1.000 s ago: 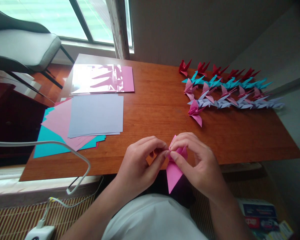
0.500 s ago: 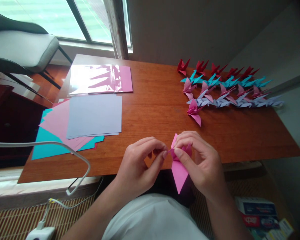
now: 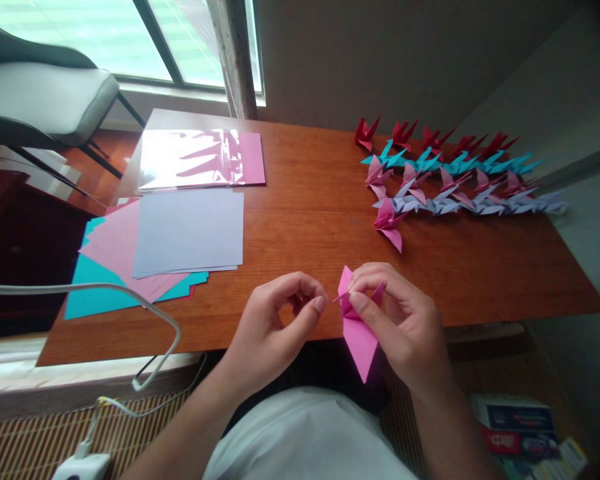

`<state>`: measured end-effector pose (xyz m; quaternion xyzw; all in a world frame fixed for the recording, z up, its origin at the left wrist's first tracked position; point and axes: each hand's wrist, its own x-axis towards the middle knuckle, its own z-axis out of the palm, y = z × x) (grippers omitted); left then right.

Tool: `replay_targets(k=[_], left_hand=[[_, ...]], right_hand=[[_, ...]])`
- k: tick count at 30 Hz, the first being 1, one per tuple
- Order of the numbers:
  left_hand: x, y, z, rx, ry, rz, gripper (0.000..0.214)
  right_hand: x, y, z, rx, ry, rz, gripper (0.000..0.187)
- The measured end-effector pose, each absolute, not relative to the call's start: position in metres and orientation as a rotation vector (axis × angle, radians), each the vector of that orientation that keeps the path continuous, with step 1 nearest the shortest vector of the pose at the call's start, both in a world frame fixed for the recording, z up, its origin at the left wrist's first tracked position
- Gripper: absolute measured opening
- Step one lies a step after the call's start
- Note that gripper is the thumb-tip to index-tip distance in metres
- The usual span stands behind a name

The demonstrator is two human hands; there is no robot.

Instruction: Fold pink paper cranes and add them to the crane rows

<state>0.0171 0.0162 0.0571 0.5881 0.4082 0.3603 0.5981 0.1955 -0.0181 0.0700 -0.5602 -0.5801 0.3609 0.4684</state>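
Above the table's front edge, my right hand pinches a bright pink paper crane between thumb and fingers. One wing of the crane points down towards me, the other points up, and a thin pointed tip sticks out to the left. My left hand is just left of that tip, apart from it. Its thumb and forefinger are curled together with nothing visible between them. A finished crane of the same bright pink stands on the table beyond my right hand.
Rows of red, turquoise, light pink and lavender cranes stand at the right. Grey-lavender sheets overlap pink and turquoise paper at left. Behind lies a plastic-wrapped pink paper pack. A white cable crosses the left corner.
My left hand has come off the crane's thin tip and moved slightly left. The crane has turned a little in my right hand, which keeps hold of it.
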Motion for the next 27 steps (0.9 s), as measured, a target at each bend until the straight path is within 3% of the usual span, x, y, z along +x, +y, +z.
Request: replay_targets(k=[7, 18, 27], left_hand=[[0.0215, 0.0214, 0.0584, 1.026, 0.809, 0.702, 0.025], [0.0166, 0.0181, 0.0504, 1.115, 0.838, 0.690, 0.029], [0.0195, 0.0149, 0.0564, 1.553, 0.925, 0.848, 0.008]], right_hand=[[0.1945, -0.0191, 0.0654, -1.339, -1.472, 0.908, 0.014], [0.1955, -0.0189, 0.0670, -1.355, -1.458, 0.863, 0.012], [0.1930, -0.0193, 0.0633, -1.356, -1.520, 0.863, 0.011]])
